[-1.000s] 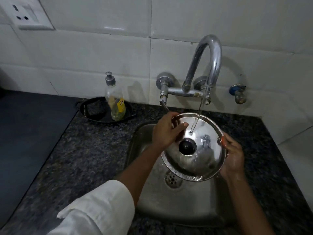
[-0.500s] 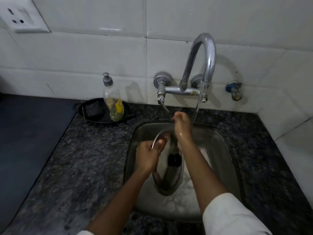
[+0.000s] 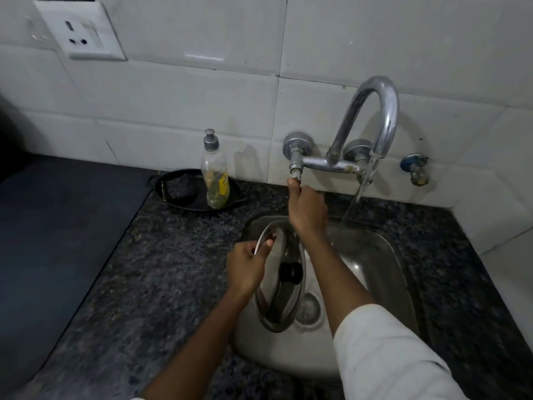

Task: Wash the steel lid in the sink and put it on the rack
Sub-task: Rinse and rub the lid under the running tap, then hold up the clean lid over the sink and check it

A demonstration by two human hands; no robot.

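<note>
The round steel lid (image 3: 281, 295) with a black knob stands on edge over the left side of the steel sink (image 3: 372, 267). My left hand (image 3: 246, 267) grips its upper left rim. My right hand (image 3: 305, 209) reaches across to the left tap handle (image 3: 295, 171) below the curved faucet (image 3: 372, 119) and closes on it. A thin stream of water runs from the spout into the sink. No rack is in view.
A dish soap bottle (image 3: 215, 171) stands on a black pan (image 3: 196, 192) on the speckled granite counter (image 3: 161, 269) left of the sink. A second small tap (image 3: 416, 168) is on the tiled wall at right. A wall socket (image 3: 83, 33) sits upper left.
The lid went from flat under the stream, held by both hands, to on edge in my left hand alone. My right hand let go and rose to the tap handle.
</note>
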